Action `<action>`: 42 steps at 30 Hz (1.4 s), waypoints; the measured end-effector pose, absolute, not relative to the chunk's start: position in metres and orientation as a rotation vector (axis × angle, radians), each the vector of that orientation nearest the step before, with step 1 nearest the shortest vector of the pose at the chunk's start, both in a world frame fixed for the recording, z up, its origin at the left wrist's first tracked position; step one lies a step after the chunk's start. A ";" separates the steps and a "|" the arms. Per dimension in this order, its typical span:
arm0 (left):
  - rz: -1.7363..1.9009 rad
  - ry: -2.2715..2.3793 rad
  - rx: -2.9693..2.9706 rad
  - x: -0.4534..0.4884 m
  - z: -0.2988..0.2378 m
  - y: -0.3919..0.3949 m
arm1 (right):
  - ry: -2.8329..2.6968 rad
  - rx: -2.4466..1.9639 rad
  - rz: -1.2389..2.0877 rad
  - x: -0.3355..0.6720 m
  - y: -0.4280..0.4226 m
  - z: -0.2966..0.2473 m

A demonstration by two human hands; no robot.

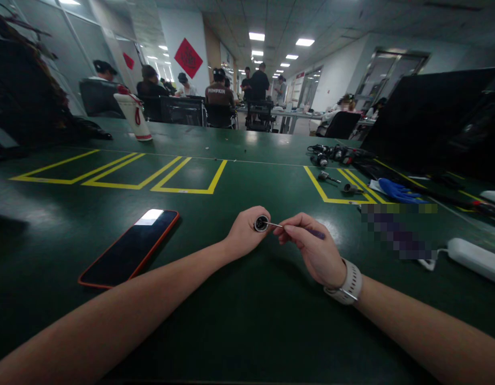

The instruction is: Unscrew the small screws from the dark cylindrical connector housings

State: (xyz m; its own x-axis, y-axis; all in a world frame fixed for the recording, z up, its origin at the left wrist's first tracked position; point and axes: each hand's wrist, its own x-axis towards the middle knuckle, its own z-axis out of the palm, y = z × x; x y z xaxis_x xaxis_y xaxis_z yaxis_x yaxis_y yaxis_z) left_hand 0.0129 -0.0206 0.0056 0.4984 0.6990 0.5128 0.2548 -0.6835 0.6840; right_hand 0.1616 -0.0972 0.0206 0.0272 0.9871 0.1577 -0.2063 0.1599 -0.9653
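The left hand (244, 233) lies on the dark green desk (231, 321), its grip closed around a small round black part with a silvery rim (261, 223). The part is pinched at the fingertips, and its round face is turned up toward the camera.

Just right of that grip, the right hand (313, 250) holds a thin metal tool with a purple handle (274, 224) between thumb and fingers, so this grip is narrow and closed on the handle. The tool's long axis runs nearly level from right to left. Its bare shaft points left and the tip meets the face of the round part, while the purple end sticks out to the right of the fingers. A white wristwatch (346, 284) sits on the right wrist.

To the left of the left grip, near but apart, a black phone in an orange-red case (129, 249) lies flat with its screen up. Beyond both grips, yellow tape rectangles (183, 179) mark the desk. Farther off to the left stands a white bottle with red markings (133, 115). To the right of the right grip lie a blue glove (396, 190), a cluster of small black parts (334, 154) and a white power strip (477, 260). People sit at desks in the background.
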 end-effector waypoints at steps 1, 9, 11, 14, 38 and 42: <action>1.105 0.778 2.206 0.013 0.005 -0.020 | -1.098 -0.937 1.199 0.162 -0.097 0.021; 1.129 0.741 2.131 0.013 0.003 -0.020 | -0.972 -0.895 1.304 0.161 -0.095 0.023; 1.123 0.748 2.139 0.013 0.003 -0.019 | -0.983 -0.890 1.288 0.161 -0.095 0.023; 1.108 0.776 2.186 0.013 0.004 -0.019 | -1.021 -0.892 1.239 0.161 -0.096 0.022; 1.145 0.753 2.146 0.012 0.005 -0.021 | -1.118 -0.938 1.209 0.163 -0.097 0.024; 1.154 0.778 2.126 0.012 0.005 -0.021 | -1.158 -0.958 1.154 0.164 -0.098 0.024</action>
State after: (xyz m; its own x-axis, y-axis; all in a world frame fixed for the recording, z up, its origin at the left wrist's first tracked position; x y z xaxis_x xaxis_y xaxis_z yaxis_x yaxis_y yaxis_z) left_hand 0.0123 -0.0211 0.0051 0.4527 0.7240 0.5205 0.2105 -0.6540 0.7266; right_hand 0.1640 -0.0978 0.0238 0.0185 0.9847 0.1733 -0.1703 0.1739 -0.9699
